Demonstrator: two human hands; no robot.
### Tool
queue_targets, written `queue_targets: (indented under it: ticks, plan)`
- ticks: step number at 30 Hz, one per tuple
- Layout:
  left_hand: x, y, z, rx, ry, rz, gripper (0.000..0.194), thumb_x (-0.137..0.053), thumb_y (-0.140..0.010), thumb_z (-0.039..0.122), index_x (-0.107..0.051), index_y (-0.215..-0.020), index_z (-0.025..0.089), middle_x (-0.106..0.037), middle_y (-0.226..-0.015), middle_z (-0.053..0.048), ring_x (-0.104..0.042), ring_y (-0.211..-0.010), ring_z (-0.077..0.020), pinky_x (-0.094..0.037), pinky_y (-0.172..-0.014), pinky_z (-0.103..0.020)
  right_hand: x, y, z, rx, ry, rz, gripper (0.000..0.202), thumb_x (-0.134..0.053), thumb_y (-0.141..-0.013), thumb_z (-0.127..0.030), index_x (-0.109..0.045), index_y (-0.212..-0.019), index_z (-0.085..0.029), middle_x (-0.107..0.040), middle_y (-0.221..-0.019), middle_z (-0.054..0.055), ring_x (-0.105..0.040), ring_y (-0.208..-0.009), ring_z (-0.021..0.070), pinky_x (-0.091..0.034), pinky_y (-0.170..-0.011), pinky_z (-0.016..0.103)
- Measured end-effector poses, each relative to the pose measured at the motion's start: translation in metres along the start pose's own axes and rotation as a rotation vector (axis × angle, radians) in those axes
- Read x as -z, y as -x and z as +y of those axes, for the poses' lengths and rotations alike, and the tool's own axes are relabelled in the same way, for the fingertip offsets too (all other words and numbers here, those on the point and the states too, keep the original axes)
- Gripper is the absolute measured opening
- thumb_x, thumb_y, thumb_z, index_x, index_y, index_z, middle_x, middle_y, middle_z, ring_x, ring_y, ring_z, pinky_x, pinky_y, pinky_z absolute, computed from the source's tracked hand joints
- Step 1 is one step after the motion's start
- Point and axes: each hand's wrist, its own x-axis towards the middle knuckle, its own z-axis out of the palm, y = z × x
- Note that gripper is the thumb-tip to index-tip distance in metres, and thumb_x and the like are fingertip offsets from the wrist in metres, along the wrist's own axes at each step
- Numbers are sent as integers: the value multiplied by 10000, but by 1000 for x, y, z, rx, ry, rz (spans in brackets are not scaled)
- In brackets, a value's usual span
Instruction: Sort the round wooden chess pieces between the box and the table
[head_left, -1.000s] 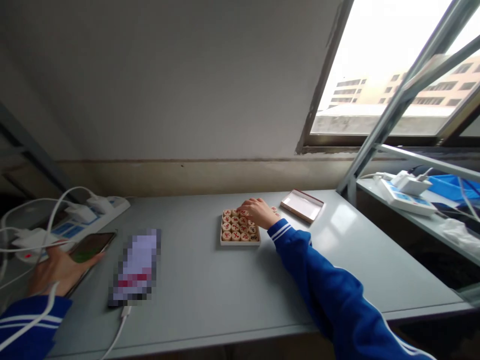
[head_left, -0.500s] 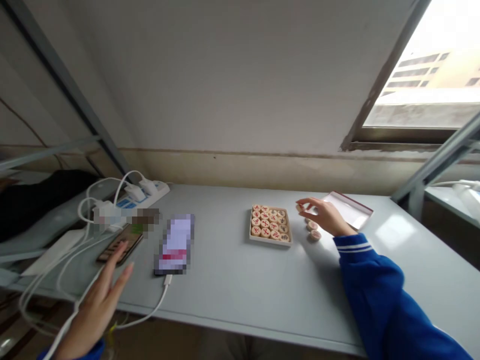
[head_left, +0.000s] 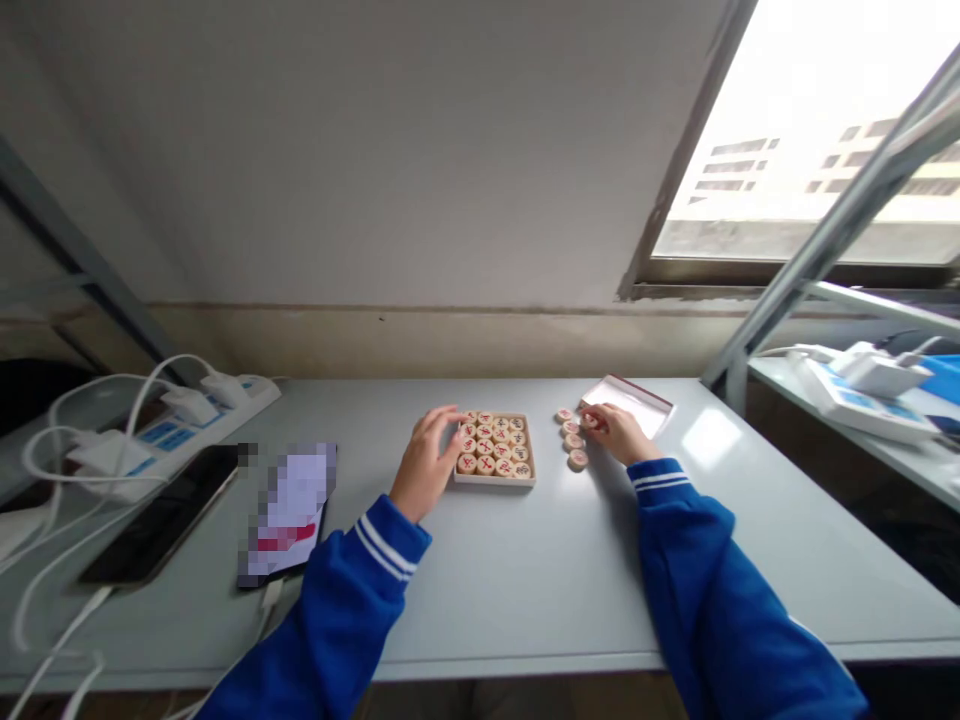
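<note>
An open white box (head_left: 495, 481) on the grey desk holds rows of round wooden pieces (head_left: 484, 449) with red and dark characters. My left hand (head_left: 425, 462) is at the box's left edge, thumb and fingers apart, fingertips by the upper-left pieces. To the right of the box, several loose round pieces (head_left: 571, 441) lie in a short column. My right hand (head_left: 615, 431) has its fingers pinched on a round piece (head_left: 590, 421) beside that column, in front of the white box lid (head_left: 634, 402).
At the left are a power strip (head_left: 259, 395) with white cables, a dark phone (head_left: 161, 515) and a lit phone (head_left: 296, 500). Metal frame posts (head_left: 739, 375) rise at both sides. Another power strip (head_left: 862, 400) is at the far right.
My left hand has moved from above the phone to the box's left edge. My right hand has lowered to the loose pieces near the lid. The view has shifted to the right.
</note>
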Motion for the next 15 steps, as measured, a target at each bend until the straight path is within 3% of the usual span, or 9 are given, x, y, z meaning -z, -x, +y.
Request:
queue_targets:
  ticks: [3,6,11,15]
  plan:
    - [-27,-35,-27,30,-29,128,228,-406,-789,172,-564,-954,170,-532,-1073,-90,-482,-1048,-203,-405,-919,-388,-4,-1,-2,-39,-61,44,255,-533,-660,-100,-605,-900,-146,-611,-862,70,-577,-674,136,-485,-668,278]
    - [-40,-47,-49,87,-43,210,242,-386,-784,170,-571,-939,154,-543,-1002,-92,-527,-918,-193,-436,-867,-371,-9,-2,-3,-32,-82,52,262,-522,-688,-94,-585,-939,-137,-607,-891,73,-585,-673,119,-500,-670,260]
    - [-44,-49,-67,128,-12,77,245,-383,-770,169,-608,-859,136,-573,-941,-94,-546,-885,-194,-430,-869,-370,-17,-5,-4,-37,-106,74,247,-521,-715,-110,-565,-956,-142,-590,-932,77,-593,-745,135,-505,-731,297]
    - [-43,-51,-72,82,20,1,240,-389,-761,166,-620,-824,147,-592,-913,-80,-549,-901,-186,-426,-879,-355,-16,-5,-5,-47,-108,93,263,-498,-730,-99,-561,-982,-143,-577,-942,79,-584,-776,146,-498,-741,306]
